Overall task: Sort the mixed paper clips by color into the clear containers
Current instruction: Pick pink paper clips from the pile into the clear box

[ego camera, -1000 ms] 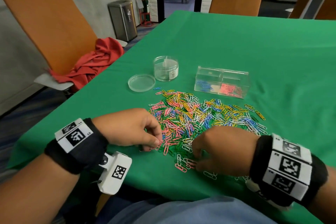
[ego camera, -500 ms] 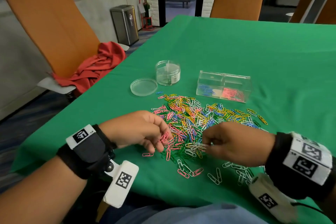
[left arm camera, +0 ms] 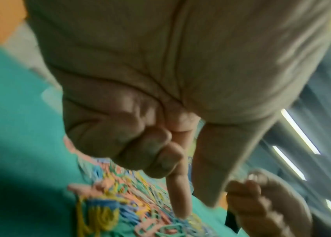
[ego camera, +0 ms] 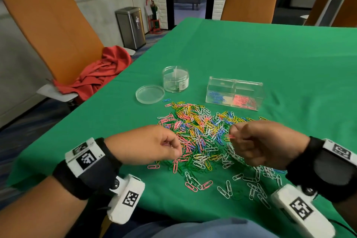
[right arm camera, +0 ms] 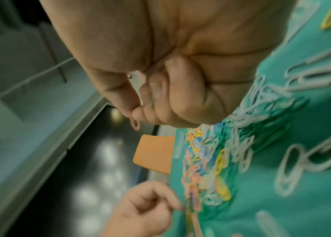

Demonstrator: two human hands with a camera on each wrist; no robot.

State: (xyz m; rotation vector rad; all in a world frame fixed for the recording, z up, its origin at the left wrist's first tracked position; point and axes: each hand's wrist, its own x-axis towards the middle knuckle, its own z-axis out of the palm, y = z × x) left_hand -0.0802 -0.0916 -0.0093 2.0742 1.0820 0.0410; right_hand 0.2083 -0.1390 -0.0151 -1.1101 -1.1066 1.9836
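A heap of mixed paper clips [ego camera: 199, 133] in pink, green, yellow, blue and white lies on the green table. My right hand [ego camera: 232, 135] is raised over the heap's right side. Its thumb and forefinger pinch a pink clip [right arm camera: 135, 124], whose loop pokes out below them. My left hand [ego camera: 174, 150] hovers at the heap's left edge. In the left wrist view its forefinger [left arm camera: 179, 200] points down at the clips while the other fingers curl in; blur hides whether it holds anything. Behind the heap, a clear two-part box [ego camera: 234, 83] holds blue clips [ego camera: 215, 96] on the left and pink clips [ego camera: 244, 100] on the right.
A round clear tub [ego camera: 175, 79] and its flat lid [ego camera: 150, 94] stand behind the heap on the left. Loose white and pink clips [ego camera: 228, 187] are scattered near the table's front edge. An orange chair with a red cloth [ego camera: 100, 75] stands left of the table.
My right hand has risen off the heap with a pink clip pinched in it. The left hand has lifted a little from the clips at the heap's left edge.
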